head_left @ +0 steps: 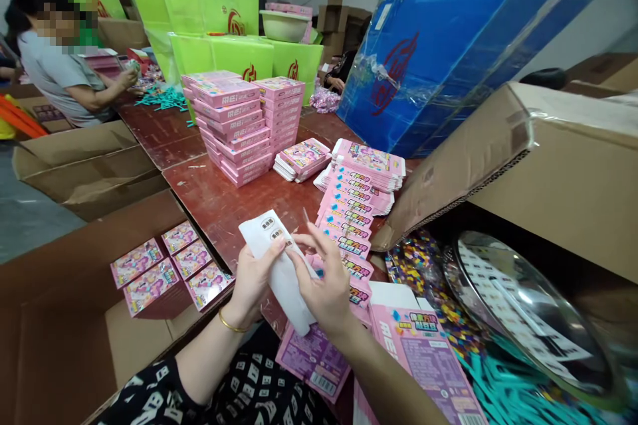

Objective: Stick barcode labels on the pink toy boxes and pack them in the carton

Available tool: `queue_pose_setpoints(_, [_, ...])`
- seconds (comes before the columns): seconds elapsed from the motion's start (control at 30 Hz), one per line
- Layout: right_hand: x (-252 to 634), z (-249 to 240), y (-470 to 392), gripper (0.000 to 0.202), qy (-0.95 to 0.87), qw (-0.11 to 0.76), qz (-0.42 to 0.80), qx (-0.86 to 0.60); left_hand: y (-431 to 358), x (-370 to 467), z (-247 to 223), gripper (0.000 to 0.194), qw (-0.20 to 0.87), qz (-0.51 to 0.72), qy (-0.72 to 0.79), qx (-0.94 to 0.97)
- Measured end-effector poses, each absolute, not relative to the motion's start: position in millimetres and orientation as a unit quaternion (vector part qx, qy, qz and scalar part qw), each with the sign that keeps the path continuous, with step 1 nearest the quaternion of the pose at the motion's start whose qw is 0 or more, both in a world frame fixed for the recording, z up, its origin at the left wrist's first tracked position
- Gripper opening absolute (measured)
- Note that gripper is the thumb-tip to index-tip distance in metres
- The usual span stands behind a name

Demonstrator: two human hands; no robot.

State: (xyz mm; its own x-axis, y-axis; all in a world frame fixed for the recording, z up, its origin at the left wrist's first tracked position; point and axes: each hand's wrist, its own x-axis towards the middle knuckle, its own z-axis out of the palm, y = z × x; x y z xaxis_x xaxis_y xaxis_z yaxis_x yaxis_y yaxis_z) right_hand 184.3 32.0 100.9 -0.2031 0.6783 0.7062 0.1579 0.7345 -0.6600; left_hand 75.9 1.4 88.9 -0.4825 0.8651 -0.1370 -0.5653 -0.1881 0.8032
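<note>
A white paper strip [289, 285] with small oval printed labels is held in front of my body. My left hand [254, 279] grips its left edge, thumb on top. On the right side, my right hand [323, 272] has its thumb and fingers at the strip near the labels. Directly beneath my right hand, flat pink cartons [349, 219] lie overlapped in a fanned row. A pink and purple carton [316, 355] sits below the strip, partly covered by my right arm.
Stacked pink boxes [234, 119] stand on the red table [199, 192]. An open cardboard box [60, 305] at lower left holds pink boxes. On the right are a metal tray [528, 312], teal sticks [513, 385] and a large blue box [448, 60]. A person [64, 73] sits at far left.
</note>
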Motion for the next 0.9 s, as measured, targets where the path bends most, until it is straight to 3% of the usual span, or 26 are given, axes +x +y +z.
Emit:
queue_pose_setpoints(0.13, [182.4,118.9,34.2,0.048,-0.651,0.522,0.435,-0.337,-3.3,75.3,86.2,0.034,0.445,0.753,0.439,0.208])
queue_pose_setpoints(0.33, [185.9,122.6,38.2,0.04,-0.644,0.48,0.478,-0.356,-1.3,65.7,85.9,0.029,0.413,0.745,0.46,0.251])
queue_pose_setpoints(0.47, [184.4,115.5,38.4,0.049,-0.676,0.504,0.422,-0.333,4.4,63.5,91.3,0.034,0.424,0.747,0.46,0.226])
queue_pose_setpoints(0.7, [181.9,108.7,18.2,0.063,-0.787,0.579,0.066,-0.203,11.2,70.5,102.0,0.037,0.441,0.787,0.415,0.12])
queue_pose_setpoints(0.8, [192.5,119.4,30.1,0.057,-0.773,0.596,0.102,-0.193,12.8,58.0,101.3,0.035,0.474,0.777,0.404,0.089])
queue_pose_setpoints(0.9, [218.0,124.6,95.4,0.048,-0.71,0.615,0.189,-0.285,13.3,39.6,97.5,0.032,0.49,0.768,0.406,0.071])
